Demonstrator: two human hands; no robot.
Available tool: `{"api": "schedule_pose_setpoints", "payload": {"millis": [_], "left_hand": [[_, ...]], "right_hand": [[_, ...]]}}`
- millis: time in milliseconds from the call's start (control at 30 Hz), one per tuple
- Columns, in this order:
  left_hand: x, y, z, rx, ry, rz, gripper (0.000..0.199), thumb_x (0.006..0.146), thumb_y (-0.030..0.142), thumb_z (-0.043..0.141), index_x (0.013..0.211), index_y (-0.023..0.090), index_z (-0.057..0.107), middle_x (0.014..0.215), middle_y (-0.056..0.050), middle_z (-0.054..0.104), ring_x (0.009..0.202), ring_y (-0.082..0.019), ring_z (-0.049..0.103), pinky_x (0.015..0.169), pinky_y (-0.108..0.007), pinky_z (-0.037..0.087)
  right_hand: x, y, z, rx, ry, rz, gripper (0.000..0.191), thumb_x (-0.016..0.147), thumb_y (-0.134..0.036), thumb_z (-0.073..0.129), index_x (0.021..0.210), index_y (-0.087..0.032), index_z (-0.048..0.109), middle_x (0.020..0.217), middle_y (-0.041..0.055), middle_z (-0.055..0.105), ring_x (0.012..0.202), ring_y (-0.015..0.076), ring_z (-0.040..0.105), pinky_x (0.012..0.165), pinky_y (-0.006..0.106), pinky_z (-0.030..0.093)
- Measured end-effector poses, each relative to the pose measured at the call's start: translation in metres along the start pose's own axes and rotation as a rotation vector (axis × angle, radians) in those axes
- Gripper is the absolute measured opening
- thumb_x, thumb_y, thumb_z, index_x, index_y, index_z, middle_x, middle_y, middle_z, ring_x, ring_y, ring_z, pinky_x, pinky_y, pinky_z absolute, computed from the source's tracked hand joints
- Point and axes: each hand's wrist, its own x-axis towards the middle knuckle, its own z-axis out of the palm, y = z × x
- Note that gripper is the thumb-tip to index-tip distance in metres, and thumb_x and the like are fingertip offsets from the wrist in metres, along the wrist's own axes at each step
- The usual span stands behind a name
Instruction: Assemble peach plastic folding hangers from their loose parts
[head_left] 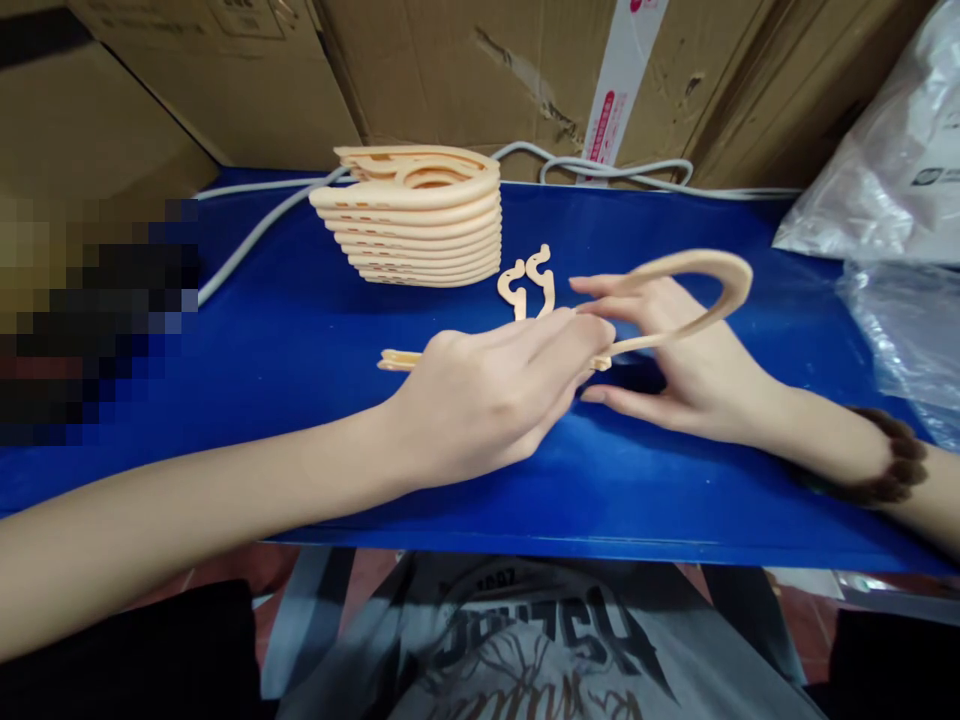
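Observation:
My left hand (pixel 499 395) is closed over a peach plastic hanger (pixel 396 360) that looks folded, low over the blue table. One end of it shows beyond the knuckles, and a wide curved loop sticks out to the right. The palm hides the middle. My right hand (pixel 690 360) is beside that loop, which crosses in front of it. Its thumb and fingers are apart, with nothing visible between them. Just beyond my left hand lie two small peach hook pieces (pixel 513 288). Farther back stands a neat stack of matching peach hangers (pixel 420 235).
Cardboard boxes (pixel 442 80) wall the back of the blue table (pixel 285 320). A white cable (pixel 259 240) runs along the rear. Clear plastic bags (pixel 885 170) lie at the right. A brown box (pixel 90 130) stands at the left, near a pixelated patch. The table's front edge is close to my body.

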Motion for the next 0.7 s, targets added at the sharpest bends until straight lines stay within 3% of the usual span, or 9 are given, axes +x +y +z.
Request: {"api": "schedule_pose_setpoints", "payload": {"millis": [67,200,367,533,700], "left_hand": [[0.002,0.001,-0.004,-0.24,-0.016,-0.109,0.015,0.106,0.021,0.056,0.119,0.017,0.061,0.113,-0.006,0.078,0.088,-0.015,0.076,0.067,-0.026,0.052],[0.01,-0.007,-0.008,-0.588,-0.054,-0.379,0.011,0.106,0.03,0.06,0.101,0.02,0.061,0.099,-0.001,0.075,0.084,-0.014,0.072,0.078,-0.026,0.057],[0.015,-0.021,0.001,-0.766,-0.054,-0.439,0.01,0.1,0.025,0.068,0.092,0.018,0.069,0.089,0.0,0.074,0.085,-0.013,0.069,0.076,-0.024,0.057],[0.015,-0.024,0.007,-1.087,-0.133,-0.677,0.01,0.094,0.026,0.072,0.092,0.016,0.069,0.085,-0.002,0.072,0.07,-0.012,0.069,0.059,-0.022,0.059],[0.019,-0.024,0.007,-1.238,-0.182,-0.835,0.008,0.095,0.023,0.07,0.094,0.016,0.068,0.085,-0.001,0.071,0.07,-0.012,0.068,0.057,-0.023,0.063]], "right_hand": [[0.0,0.003,0.003,-0.087,-0.088,-0.073,0.058,0.1,-0.052,0.063,0.148,-0.02,0.051,0.155,0.0209,0.057,0.141,0.0417,0.055,0.109,0.064,0.049],[0.0,0.006,0.006,-0.092,-0.144,-0.088,0.053,0.104,-0.054,0.057,0.144,-0.019,0.055,0.14,0.0194,0.068,0.136,0.0386,0.059,0.107,0.057,0.051],[0.0,0.006,0.004,-0.107,-0.129,-0.091,0.043,0.105,-0.048,0.057,0.136,-0.019,0.059,0.123,0.0165,0.07,0.111,0.0313,0.065,0.093,0.048,0.055],[0.0,0.005,0.002,-0.104,-0.149,-0.09,0.029,0.107,-0.023,0.047,0.13,-0.023,0.065,0.118,0.0127,0.069,0.107,0.0263,0.063,0.089,0.042,0.054],[0.001,0.003,0.002,-0.168,-0.109,-0.124,0.026,0.104,-0.017,0.048,0.124,-0.018,0.065,0.109,0.0125,0.07,0.094,0.0243,0.062,0.08,0.038,0.051]]}}
